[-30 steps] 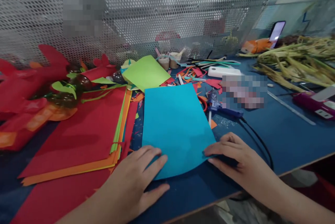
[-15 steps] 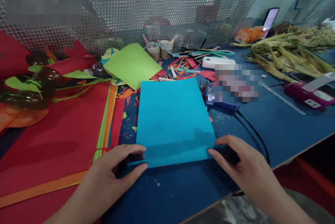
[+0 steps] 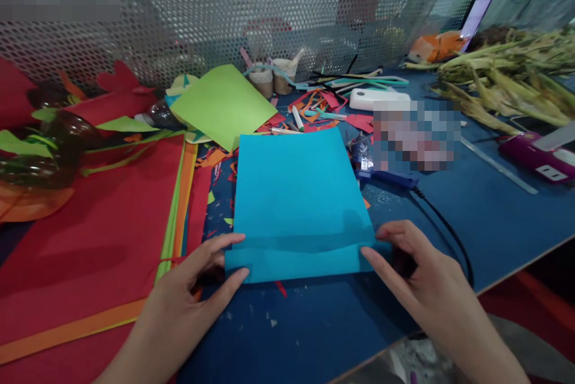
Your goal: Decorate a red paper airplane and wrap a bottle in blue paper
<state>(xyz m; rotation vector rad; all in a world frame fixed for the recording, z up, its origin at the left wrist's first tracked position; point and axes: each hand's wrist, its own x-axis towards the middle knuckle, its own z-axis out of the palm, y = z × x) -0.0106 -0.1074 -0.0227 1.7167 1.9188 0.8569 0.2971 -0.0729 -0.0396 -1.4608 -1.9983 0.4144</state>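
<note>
Stretching lengthwise away from the person, the blue sheet (image 3: 299,186) lies on the desk (image 3: 287,336) — its folded near ends between parted left fingers (image 3: 231,288) and parted right fingers (image 3: 381,269).

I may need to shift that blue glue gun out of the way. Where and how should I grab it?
I'd take its handle, coming from the near right and pinching across it: it lies pointing right, clear of the blue sheet, with the cord leaving its end.
</note>
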